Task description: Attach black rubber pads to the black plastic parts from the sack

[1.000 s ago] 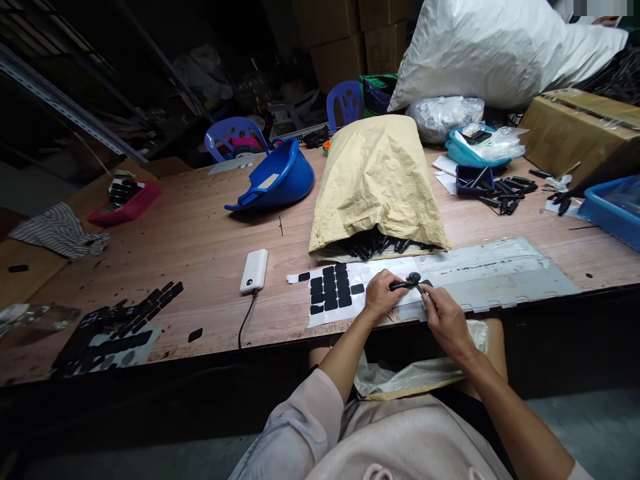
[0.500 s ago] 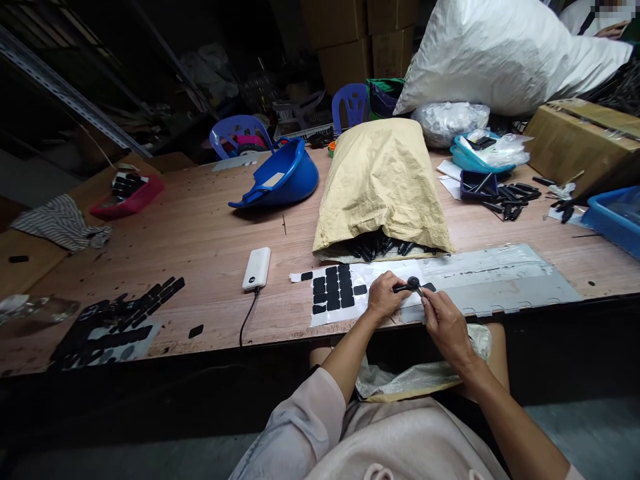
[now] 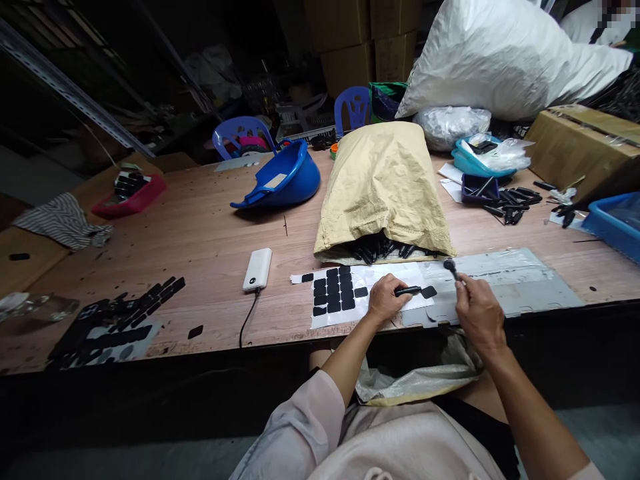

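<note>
My left hand (image 3: 386, 300) is closed on a slim black handle-like piece (image 3: 408, 291), held low over a white sheet (image 3: 375, 275). By that piece's tip is a black rounded square (image 3: 429, 292). Off to the right, my right hand (image 3: 480, 312) grips a small tool with a round black head (image 3: 451, 267), raised above the grey board (image 3: 520, 293). The tool's exact kind cannot be made out. Rows of black rounded squares (image 3: 333, 291) lie on the sheet left of my hands. Just beyond, more black pieces (image 3: 380, 248) show in the mouth of a yellow sack (image 3: 383, 177).
A white power bank (image 3: 258, 269) with a cable lies left. Further back sit a blue basin (image 3: 285, 177) and a red tray (image 3: 131, 199). Black strips (image 3: 150, 303) lie far left. At right are loose black pieces (image 3: 515, 200), a cardboard box (image 3: 580, 150) and a blue tray (image 3: 615, 220). An open sack (image 3: 415, 390) rests on my lap.
My right hand has moved right with the round-headed tool, away from the black piece. My left hand stays nearly in place, still holding that piece.
</note>
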`<state>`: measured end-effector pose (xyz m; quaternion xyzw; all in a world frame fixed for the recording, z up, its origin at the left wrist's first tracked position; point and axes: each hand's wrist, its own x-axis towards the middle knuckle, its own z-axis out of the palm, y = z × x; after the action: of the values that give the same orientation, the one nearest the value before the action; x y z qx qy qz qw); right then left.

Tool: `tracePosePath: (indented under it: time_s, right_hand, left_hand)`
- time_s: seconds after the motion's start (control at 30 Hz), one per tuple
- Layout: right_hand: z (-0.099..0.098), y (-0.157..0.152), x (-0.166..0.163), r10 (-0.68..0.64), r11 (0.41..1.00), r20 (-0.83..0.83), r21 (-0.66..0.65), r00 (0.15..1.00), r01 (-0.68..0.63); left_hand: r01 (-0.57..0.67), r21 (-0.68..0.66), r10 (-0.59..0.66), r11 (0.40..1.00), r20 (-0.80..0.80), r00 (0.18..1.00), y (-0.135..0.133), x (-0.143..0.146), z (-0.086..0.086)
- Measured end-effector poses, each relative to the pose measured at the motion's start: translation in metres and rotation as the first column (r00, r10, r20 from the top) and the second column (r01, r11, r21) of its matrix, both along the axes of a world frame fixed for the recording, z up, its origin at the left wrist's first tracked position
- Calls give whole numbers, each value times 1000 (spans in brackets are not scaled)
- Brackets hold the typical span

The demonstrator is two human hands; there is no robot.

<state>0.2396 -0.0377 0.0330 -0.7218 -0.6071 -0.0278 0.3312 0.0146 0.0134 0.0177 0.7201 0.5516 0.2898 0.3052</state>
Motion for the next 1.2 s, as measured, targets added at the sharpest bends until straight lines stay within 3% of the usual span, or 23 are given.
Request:
tracePosePath:
  time_s: [0.1,0.2,0.37,0.83,0.93,1.03,1.1,1.2]
  right_hand:
    - [3,19,30,-152,979,138,-116,979,168]
    - [-2,35,48,-186,952,261,-190,947,239]
    - [-10,48,47,-198,945,352,-181,915,274]
    - [-8,71,38,-214,930,351,-213,912,300]
    - [-7,71,37,-213,924,350,-230,912,305]
    - [-7,71,37,-213,922,357,-233,910,307]
    - [-8,71,37,-214,923,362,-229,907,309]
    - [-9,71,38,-216,922,365,-231,906,312]
  left_hand:
    - [1,14,0,1000,-21,1000,0,0,0]
    - [13,35,-12,999,-34,999,0,-1,-1]
    - [27,58,-25,998,-40,999,0,-2,-1]
    - [39,94,-35,995,-46,998,-2,-5,0]
    - [74,179,-79,981,21,997,-24,-7,0]
    - [226,272,-251,935,59,966,-65,-9,-10]
    - [359,313,-374,879,-13,927,-92,-11,-22]
    - [478,271,-452,835,-155,878,-119,-13,-43]
